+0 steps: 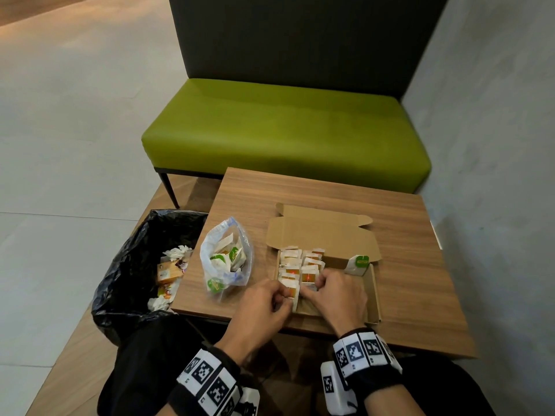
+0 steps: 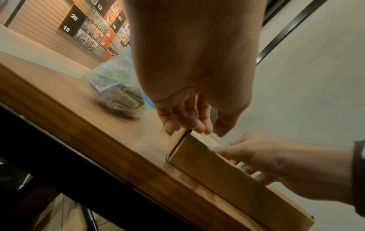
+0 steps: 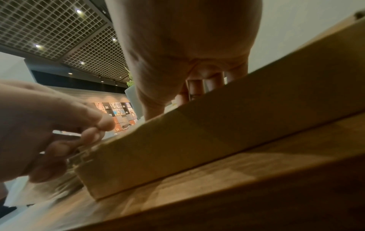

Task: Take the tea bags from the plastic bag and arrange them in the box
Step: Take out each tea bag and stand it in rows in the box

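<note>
An open cardboard box [image 1: 374, 295] lies on the wooden table [image 1: 420, 295], its lid [image 1: 321, 235] folded back. Rows of white tea bags [image 1: 295, 262] stand in its left half. My left hand [image 1: 283, 292] pinches a tea bag at the box's near-left corner. Right beside it, my right hand [image 1: 315, 285] reaches inside the box, fingers curled on the nearest tea bags. The left wrist view shows the left fingers [image 2: 189, 123] at the box corner [image 2: 207, 159]. A clear plastic bag [image 1: 225, 259] holding more tea bags sits left of the box. One green-tagged tea bag [image 1: 359, 264] leans at the box's back right.
A bin with a black liner [image 1: 135, 265] and rubbish stands on the floor left of the table. A green bench [image 1: 285, 130] sits behind the table, and a grey wall [image 1: 495, 145] runs along the right. Bare wood shows right of the box.
</note>
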The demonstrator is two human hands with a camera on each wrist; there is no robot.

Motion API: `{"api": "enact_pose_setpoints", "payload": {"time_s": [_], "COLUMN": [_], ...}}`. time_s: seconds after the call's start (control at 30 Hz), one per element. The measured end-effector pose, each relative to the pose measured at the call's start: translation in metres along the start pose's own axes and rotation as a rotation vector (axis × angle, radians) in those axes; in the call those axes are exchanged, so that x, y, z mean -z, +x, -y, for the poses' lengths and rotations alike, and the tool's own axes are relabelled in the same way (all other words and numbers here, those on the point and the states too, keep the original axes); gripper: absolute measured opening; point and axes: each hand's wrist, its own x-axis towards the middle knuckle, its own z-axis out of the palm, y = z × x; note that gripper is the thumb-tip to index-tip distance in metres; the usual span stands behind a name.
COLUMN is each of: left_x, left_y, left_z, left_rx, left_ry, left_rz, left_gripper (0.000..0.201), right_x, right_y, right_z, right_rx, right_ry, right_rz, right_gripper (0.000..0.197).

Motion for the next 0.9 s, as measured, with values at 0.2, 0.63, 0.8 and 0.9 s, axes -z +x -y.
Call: {"api": "enact_pose_setpoints", "payload": {"time_s": [0.2, 0.63, 0.8, 0.9], "left_x": [-0.001, -0.007, -0.011, -0.01], "left_y": [-0.003, 0.016, 0.02, 0.027], "left_z": [0.006, 0.001, -0.005, -0.009], "left_rx": [-0.083, -0.144, -0.13, -0.117], "left_ry": [0.128, 0.209, 0.215, 0.21], "left_rz": [0.1, 0.071, 0.079, 0.094], "left_gripper": [0.023, 0.012, 0.014, 0.015], "right_x": [0.004, 0.044, 0.046, 0.044], "right_y": [0.006, -0.015, -0.009, -0.004], "right_z": [0.006, -0.031, -0.047, -0.051], "right_rx": [0.003, 0.194, 0.162, 0.165], "right_ry": [-0.023, 0.057, -0.008, 0.023], "right_rz": [0.018, 0.287, 0.247, 0.226], "right_gripper": [0.035, 0.023, 0.02, 0.022]}}
